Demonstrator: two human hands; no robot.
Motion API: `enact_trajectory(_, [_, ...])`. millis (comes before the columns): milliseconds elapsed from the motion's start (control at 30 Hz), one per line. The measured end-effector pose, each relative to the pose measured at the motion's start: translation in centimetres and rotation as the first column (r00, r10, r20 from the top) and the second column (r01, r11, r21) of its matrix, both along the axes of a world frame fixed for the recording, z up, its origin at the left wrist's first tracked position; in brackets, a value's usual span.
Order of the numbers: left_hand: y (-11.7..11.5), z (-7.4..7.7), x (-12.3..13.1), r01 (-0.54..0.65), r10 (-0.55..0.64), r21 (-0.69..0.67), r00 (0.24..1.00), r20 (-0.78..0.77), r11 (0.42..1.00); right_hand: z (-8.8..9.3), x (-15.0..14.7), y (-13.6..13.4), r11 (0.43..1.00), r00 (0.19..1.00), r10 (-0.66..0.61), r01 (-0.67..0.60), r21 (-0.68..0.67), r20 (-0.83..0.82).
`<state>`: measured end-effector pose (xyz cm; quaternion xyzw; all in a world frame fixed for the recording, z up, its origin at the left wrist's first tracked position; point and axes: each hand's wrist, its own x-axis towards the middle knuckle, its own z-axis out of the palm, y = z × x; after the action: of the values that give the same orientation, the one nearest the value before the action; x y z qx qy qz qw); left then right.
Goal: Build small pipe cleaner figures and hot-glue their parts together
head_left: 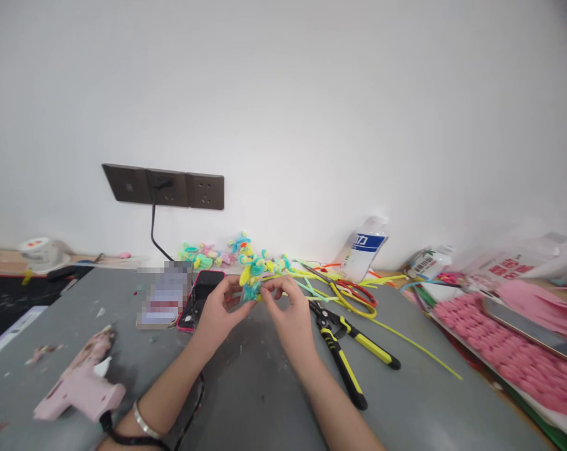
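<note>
Between my two hands is a small fuzzy pipe-cleaner figure (254, 270) in teal and yellow, held up over the middle of the table. My left hand (227, 305) pinches it low on its left side. From the right, my right hand (287, 307) closes thumb and finger on the same lower part, so the fingertips partly hide it. Other twisted pipe-cleaner pieces (203, 255) in green and pink lie behind, against the wall. Wire pliers (342, 347) with black and yellow handles rest beside my right forearm.
A pink glue gun (83, 382) lies front left, its cord passing under my left arm. Phones (210, 282) are left of my hands. Scissors (356, 297) and loose yellow pipe cleaners (419, 347) lie right, with a bottle (364, 250) and pink braided material (504, 351) beyond.
</note>
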<state>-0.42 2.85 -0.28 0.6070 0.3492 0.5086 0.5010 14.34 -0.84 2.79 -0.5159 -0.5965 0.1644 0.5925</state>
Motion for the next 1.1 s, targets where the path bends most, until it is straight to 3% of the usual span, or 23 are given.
enact_trajectory(1100, [-0.23,0.37,-0.01,0.021,-0.021,0.052,1.000,-0.004,0.998,0.41,0.05,-0.17,0.997,0.998,-0.037,0.041,-0.069,0.052])
